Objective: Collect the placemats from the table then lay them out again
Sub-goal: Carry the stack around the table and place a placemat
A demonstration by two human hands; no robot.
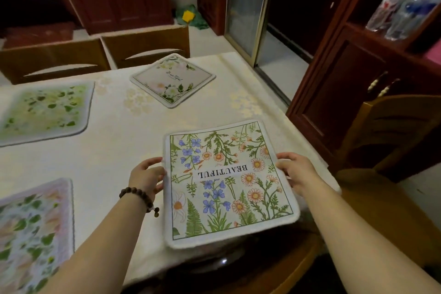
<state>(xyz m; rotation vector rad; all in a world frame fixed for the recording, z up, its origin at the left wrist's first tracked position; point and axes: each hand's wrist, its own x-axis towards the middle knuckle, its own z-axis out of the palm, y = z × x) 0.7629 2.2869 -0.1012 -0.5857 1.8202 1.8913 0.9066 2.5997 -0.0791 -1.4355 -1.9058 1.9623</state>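
Note:
A floral placemat (226,184) printed "BEAUTIFUL" lies at the near right corner of the table (114,150), its near end hanging past the table edge. My left hand (148,175) grips its left edge and my right hand (294,170) grips its right edge. Three other placemats lie on the cream tablecloth: a pale rose one (173,80) at the far side, a green leafy one (44,110) at the left, and a pink-and-green one (33,229) at the near left.
Two wooden chairs (145,43) stand at the table's far side and another chair (393,136) at its right. A dark red cabinet (353,74) with plastic bottles (403,7) stands to the right. A chair seat (250,267) is below the held mat.

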